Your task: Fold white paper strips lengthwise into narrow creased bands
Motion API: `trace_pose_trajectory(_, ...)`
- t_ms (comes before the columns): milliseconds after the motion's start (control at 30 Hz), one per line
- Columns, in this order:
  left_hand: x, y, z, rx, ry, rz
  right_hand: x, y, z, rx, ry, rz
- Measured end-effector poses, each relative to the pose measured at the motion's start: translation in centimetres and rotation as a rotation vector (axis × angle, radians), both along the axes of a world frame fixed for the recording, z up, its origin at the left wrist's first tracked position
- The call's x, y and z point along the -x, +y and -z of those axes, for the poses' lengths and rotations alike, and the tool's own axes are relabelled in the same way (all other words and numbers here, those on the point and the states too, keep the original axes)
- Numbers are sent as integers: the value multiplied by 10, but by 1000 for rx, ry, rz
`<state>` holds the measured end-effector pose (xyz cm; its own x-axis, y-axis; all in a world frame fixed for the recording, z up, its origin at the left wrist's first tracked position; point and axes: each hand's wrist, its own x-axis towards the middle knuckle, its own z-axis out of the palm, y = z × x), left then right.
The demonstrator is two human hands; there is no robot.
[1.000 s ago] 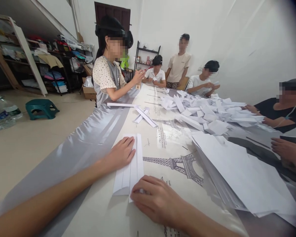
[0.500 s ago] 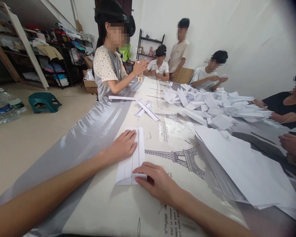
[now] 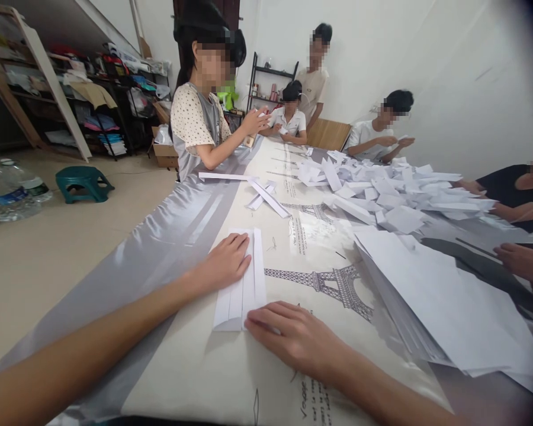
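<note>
The folded paper (image 3: 242, 290) lies flat on the bench (image 3: 195, 367) before the person. It looks light, thin and easy to crease or slip, so pressing near its edges seems best. The left hand (image 3: 224, 263) rests flat and open on it; the right hand (image 3: 293, 337), also flat, presses its near corner

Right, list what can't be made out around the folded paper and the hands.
Head view only:
- Near end of the folded paper: covered by the right hand.
- Paper's left edge: under the left hand, so how many folds it has is unclear.
- Print on the tablecloth: too small and cut off by the bottom edge.
- Stack of sheets: runs off the right edge, count unknowable.
</note>
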<state>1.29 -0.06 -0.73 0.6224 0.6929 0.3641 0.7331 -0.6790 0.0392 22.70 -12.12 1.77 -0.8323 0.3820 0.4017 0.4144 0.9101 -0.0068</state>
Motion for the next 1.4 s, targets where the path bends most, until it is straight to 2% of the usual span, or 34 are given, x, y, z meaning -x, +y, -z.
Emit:
trace_pose_trajectory(200,0,0,1,5,-23,4,-2,-4,-7,-157,-68,-28)
trace_pose_trajectory(367,0,2,4,-10,-19,-1,1,-6,-7,-139,-88,-6)
trace_pose_trajectory(533,1,2,5,-26,-32,9,4,-7,-3,-199,-47,4)
trace_pose_trajectory(733,2,1,2,-8,-36,5,2,3,2,-125,-39,47)
trace_pose_trajectory(933,4,0,6,17,-83,-15,-2,10,5,-111,117,31)
trace_pose_trajectory(1067,6,-1,7,42,-130,-43,-9,15,-4,-162,213,17)
trace_pose_trajectory(1200,8,-6,-4,67,-255,-54,-26,26,-14,-232,295,71)
trace_pose_trajectory(1300,7,-16,-23,33,-380,69,-38,35,-16,-255,329,146)
trace_pose_trajectory(1400,1,-29,-38,-107,-322,423,-41,38,-12,-257,320,170)
